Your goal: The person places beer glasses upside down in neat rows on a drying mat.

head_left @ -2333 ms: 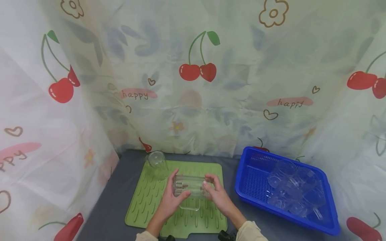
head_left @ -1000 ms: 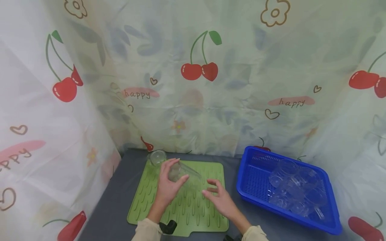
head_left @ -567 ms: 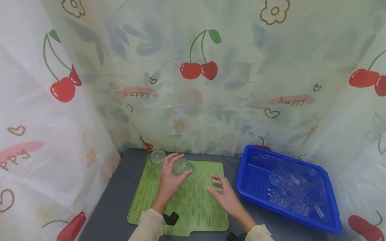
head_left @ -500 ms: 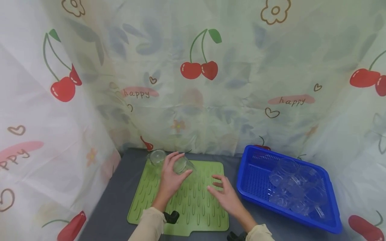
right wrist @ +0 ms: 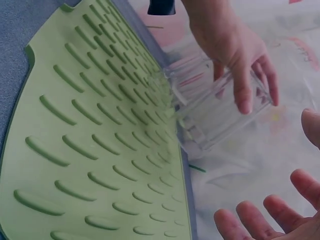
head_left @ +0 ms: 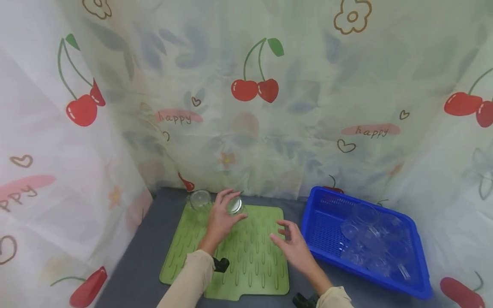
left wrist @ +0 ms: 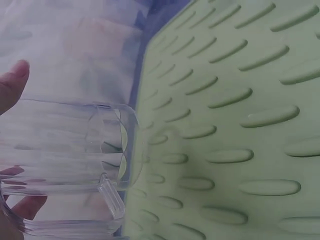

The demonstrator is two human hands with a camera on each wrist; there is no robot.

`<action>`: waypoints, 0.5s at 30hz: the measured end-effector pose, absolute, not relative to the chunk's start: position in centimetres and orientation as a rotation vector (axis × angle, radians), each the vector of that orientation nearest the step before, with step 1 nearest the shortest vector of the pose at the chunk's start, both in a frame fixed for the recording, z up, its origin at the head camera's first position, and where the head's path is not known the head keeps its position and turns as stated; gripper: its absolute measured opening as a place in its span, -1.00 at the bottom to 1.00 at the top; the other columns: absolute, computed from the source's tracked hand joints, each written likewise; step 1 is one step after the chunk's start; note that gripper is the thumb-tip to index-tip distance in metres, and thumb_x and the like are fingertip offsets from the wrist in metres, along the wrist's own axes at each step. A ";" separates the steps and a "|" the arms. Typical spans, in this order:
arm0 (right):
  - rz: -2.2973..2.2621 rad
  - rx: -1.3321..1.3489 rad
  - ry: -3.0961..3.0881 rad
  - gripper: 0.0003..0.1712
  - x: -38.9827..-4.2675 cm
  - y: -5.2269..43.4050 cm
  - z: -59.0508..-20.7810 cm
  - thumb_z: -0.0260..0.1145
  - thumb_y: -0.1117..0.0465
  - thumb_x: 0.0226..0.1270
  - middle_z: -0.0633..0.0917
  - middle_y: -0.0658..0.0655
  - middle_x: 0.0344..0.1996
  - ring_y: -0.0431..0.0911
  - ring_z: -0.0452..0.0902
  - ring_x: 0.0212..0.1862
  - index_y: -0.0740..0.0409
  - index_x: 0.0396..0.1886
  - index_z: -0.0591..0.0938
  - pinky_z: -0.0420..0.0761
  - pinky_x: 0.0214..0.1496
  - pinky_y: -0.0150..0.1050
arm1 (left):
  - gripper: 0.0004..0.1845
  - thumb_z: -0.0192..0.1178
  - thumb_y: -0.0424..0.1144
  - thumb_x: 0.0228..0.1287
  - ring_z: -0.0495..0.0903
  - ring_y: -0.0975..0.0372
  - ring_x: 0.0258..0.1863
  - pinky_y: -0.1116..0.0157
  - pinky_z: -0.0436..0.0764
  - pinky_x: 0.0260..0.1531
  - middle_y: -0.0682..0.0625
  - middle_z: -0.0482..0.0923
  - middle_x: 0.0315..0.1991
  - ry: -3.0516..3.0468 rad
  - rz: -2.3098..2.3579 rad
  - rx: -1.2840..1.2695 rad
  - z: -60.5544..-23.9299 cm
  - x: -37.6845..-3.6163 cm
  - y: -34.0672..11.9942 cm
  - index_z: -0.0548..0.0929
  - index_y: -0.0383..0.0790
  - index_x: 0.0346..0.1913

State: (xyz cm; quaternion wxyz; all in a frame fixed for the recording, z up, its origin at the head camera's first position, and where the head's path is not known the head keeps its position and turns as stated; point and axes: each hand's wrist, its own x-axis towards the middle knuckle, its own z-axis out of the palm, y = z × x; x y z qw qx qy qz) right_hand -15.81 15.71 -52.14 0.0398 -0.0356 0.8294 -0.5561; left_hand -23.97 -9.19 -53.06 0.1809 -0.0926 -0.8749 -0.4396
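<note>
- Left hand (head_left: 221, 218) grips a clear glass mug (head_left: 234, 206), held upside-down at the green mat's (head_left: 246, 265) upper edge.
- Right hand (head_left: 294, 248) — fingers spread, holding nothing — hovers lower centre.
- Blue basket (head_left: 319, 239), right — clear glass mugs (head_left: 369, 241) piled inside.

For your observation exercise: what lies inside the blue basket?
The blue basket holds a heap of clear glass cups, overlapping one another; their exact number cannot be told, and they cover part of the floor.

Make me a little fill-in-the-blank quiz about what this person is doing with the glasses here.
1. The left hand grips a clear glass mug over the ____ ribbed mat.
2. The right hand holds ____.
3. More clear glasses lie in the ____ basket.
4. A second glass stands at the mat's far ____ corner.

Missing words: green; nothing; blue; left
</note>
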 end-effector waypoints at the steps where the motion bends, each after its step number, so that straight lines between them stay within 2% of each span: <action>1: -1.712 -0.110 2.539 -0.31 -15.7 15.8 -52.2 0.32 -0.22 0.41 0.38 0.10 0.43 0.17 0.43 0.44 -0.14 0.42 0.37 0.60 0.31 0.10 | -0.19 0.65 -0.12 -0.08 0.50 -0.01 0.34 0.02 0.70 -0.01 0.04 0.33 0.45 -2.485 -1.235 -0.260 -53.3 -24.0 -9.2 0.58 0.12 0.34; 6: -1.714 -0.148 2.552 -0.35 -15.5 16.0 -52.3 0.30 -0.13 0.47 0.38 0.13 0.44 0.21 0.42 0.44 -0.09 0.44 0.36 0.59 0.31 0.12 | -0.19 0.65 -0.15 -0.06 0.52 -0.05 0.31 -0.02 0.70 -0.02 0.00 0.32 0.46 -2.496 -1.233 -0.258 -54.2 -24.5 -9.2 0.58 0.03 0.35; 9: -1.702 -0.136 2.560 -0.34 -15.5 15.9 -52.3 0.30 -0.16 0.45 0.39 0.11 0.43 0.20 0.43 0.43 -0.10 0.44 0.37 0.60 0.31 0.10 | -0.18 0.65 -0.19 -0.07 0.55 -0.06 0.28 -0.01 0.71 -0.05 -0.03 0.34 0.46 -2.499 -1.254 -0.251 -54.5 -25.0 -9.5 0.57 0.01 0.36; 15: -1.688 -0.119 2.578 -0.34 -15.6 15.9 -52.4 0.31 -0.17 0.45 0.40 0.08 0.42 0.15 0.47 0.41 -0.11 0.43 0.38 0.62 0.29 0.08 | -0.16 0.65 -0.16 -0.06 0.57 -0.04 0.26 0.00 0.70 -0.07 0.03 0.32 0.48 -2.527 -1.301 -0.213 -55.0 -25.8 -9.8 0.55 0.10 0.37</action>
